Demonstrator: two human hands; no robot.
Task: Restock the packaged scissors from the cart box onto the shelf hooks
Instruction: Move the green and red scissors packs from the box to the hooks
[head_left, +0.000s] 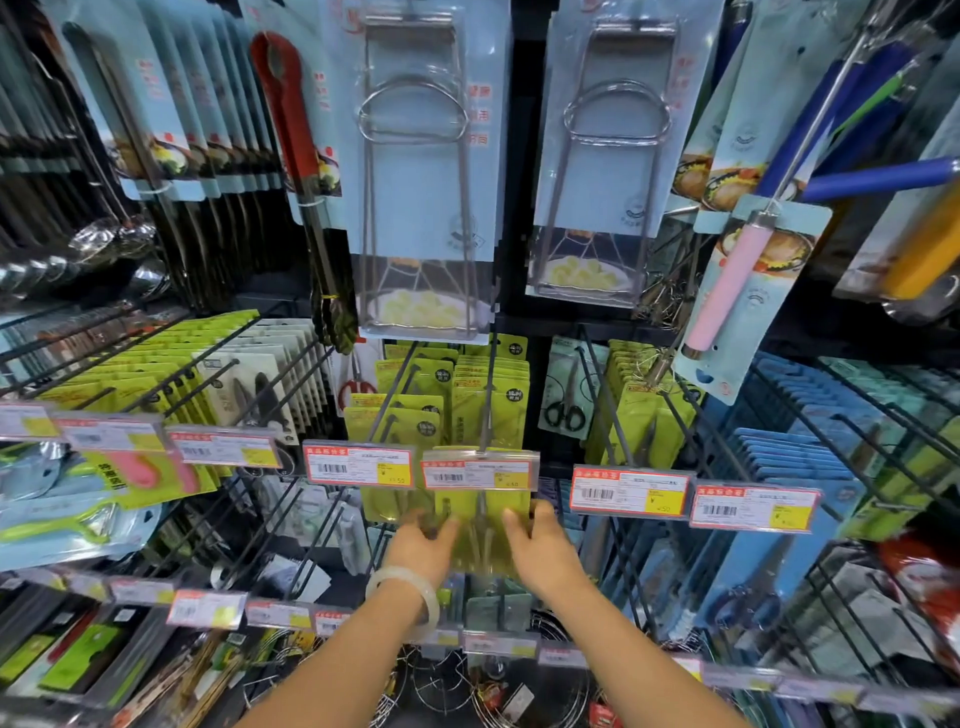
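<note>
Both hands, left hand (423, 540) and right hand (540, 540), grip one yellow scissors pack (480, 525) by its sides, low centre, arms stretched forward.

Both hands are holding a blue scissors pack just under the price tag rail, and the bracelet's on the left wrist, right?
Not quite: the head view shows the scissors pack is yellow-green, not blue. The rest holds: both the left hand and right hand grip it below the red-and-yellow price tags, with the pale translucent bracelet on the left wrist.

One head-worn view looks forward and slightly down, close to the shelf hooks (488, 395), hands (426, 545) near.
</note>
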